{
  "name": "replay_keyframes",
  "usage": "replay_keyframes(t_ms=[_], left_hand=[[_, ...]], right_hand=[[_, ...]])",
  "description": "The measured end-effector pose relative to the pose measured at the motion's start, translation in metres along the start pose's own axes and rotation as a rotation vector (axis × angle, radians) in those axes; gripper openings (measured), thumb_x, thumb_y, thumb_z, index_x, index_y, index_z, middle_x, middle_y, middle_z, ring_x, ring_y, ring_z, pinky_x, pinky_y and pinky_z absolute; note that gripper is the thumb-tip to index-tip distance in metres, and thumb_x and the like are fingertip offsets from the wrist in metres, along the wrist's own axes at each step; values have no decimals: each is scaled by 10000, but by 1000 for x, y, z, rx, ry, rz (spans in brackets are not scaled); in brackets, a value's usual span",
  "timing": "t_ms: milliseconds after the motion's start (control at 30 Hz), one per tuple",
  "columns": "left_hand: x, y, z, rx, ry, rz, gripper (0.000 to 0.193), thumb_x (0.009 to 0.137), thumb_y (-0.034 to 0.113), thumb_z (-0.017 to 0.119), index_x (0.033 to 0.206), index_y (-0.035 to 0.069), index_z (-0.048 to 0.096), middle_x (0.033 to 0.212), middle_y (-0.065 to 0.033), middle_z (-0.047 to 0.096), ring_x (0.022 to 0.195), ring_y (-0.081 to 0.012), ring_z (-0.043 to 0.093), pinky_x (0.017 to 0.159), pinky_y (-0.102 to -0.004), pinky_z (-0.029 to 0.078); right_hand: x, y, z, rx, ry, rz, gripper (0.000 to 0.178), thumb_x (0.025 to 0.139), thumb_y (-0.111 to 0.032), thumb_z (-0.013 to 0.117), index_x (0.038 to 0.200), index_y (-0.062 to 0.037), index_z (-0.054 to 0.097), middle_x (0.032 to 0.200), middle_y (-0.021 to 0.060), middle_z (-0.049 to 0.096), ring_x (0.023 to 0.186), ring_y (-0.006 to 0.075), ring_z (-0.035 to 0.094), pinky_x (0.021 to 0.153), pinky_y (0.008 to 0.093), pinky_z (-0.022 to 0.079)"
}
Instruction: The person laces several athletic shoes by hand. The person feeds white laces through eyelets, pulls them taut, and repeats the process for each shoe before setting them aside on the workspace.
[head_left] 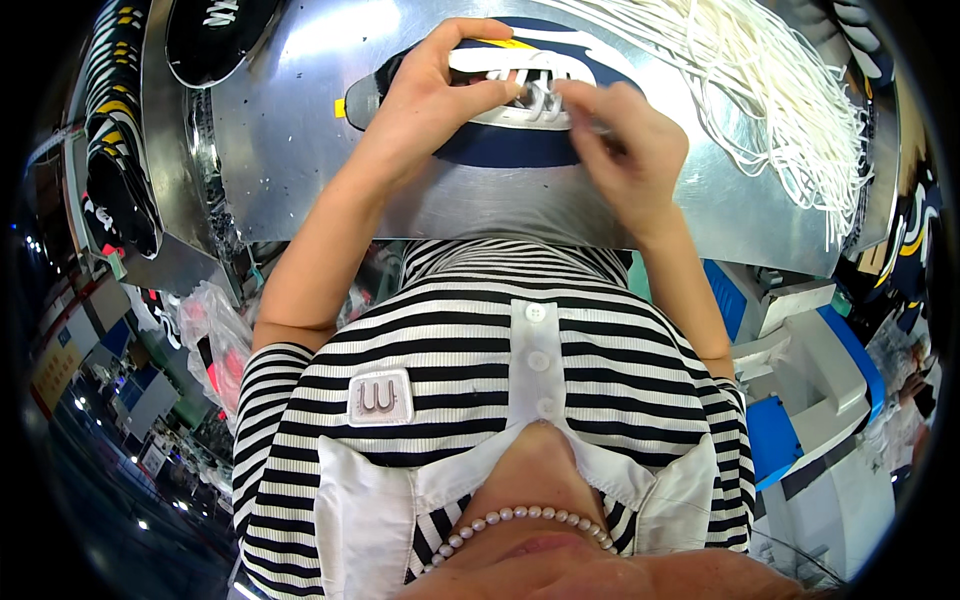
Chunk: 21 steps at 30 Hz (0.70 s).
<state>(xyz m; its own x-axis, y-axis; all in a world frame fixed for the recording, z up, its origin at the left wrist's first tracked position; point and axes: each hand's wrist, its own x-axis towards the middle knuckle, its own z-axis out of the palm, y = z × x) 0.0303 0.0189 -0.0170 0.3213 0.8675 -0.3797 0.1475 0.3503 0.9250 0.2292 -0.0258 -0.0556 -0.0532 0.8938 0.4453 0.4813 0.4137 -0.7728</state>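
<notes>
A navy shoe upper [490, 148] with white eyelet panels lies on the metal table in front of me, its grey end and yellow tab to the left. White shoelace [545, 100] crosses between the panels. My left hand [425, 90] is closed round the left part of the upper, fingers over the far side and thumb at the lacing opening. At the right end of the lacing, my right hand [630, 140] is closed in a pinch at the lace. Its fingers are slightly blurred, and the lace end is hard to make out.
Loose white laces [770, 110] spread over the table's right side. A black shoe [220, 40] sits at the far left. Stacked dark uppers [115, 130] stand beyond the left edge. Below right is a grey and blue machine [810, 360]. The metal table [290, 150] ends just before my body.
</notes>
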Motion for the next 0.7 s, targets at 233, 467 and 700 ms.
replay_keyframes(t_ms=[233, 467, 700], left_hand=[[-2, 3, 5, -44, -50, -12, 405, 910, 124, 670, 1297, 71, 564, 914, -39, 669, 839, -84, 634, 803, -220, 497], [18, -10, -1, -17, 65, 61, 397, 955, 189, 633, 1314, 40, 553, 759, -24, 621, 717, -66, 582, 686, -209, 478], [12, 0, 1, 244, 17, 93, 379, 980, 170, 600, 1335, 58, 529, 893, -91, 676, 861, -144, 648, 799, -263, 507]], right_hand=[[8, 7, 15, -111, -43, -135, 375, 690, -2, 733, 1017, -182, 699, 712, -20, 597, 553, 161, 568, 469, 292, 423], [-9, -40, 2, 259, -181, -260, 349, 659, 27, 709, 974, -120, 739, 590, 14, 488, 465, 163, 483, 417, 300, 350], [-15, -16, 20, 187, -154, 16, 266, 709, 8, 732, 944, -116, 724, 675, 31, 579, 501, 169, 535, 464, 284, 412]])
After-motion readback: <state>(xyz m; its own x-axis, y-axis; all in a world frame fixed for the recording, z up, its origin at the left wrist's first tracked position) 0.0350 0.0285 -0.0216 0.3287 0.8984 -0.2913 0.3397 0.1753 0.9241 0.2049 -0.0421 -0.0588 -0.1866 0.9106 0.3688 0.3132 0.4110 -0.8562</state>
